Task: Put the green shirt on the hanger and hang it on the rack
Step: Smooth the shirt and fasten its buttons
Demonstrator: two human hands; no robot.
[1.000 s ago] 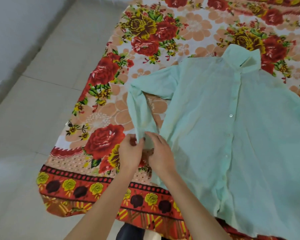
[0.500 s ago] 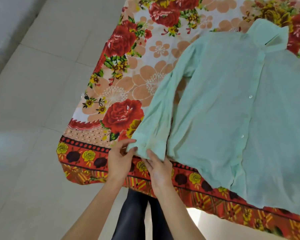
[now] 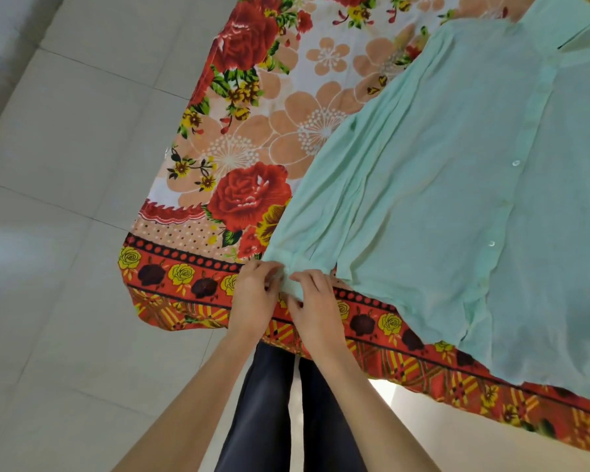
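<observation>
The pale green shirt (image 3: 457, 185) lies flat, buttons up, on a floral bed sheet (image 3: 239, 137), collar toward the top right. Its left sleeve runs straight down to the bed's near edge. My left hand (image 3: 254, 298) and my right hand (image 3: 315, 301) both pinch the sleeve's cuff (image 3: 288, 270) at that edge, fingers closed on the fabric. No hanger and no rack show in the head view.
The bed's near edge, with its red and yellow rose border (image 3: 184, 284), hangs over pale floor tiles (image 3: 58, 165). My dark-trousered legs (image 3: 269, 403) stand right against the bed. A wall base (image 3: 0, 52) runs along the far left.
The sleeve, bent at the elbow a second ago, now lies pulled straight toward the bed edge. Both hands moved with the cuff toward me, and the view shifted down.
</observation>
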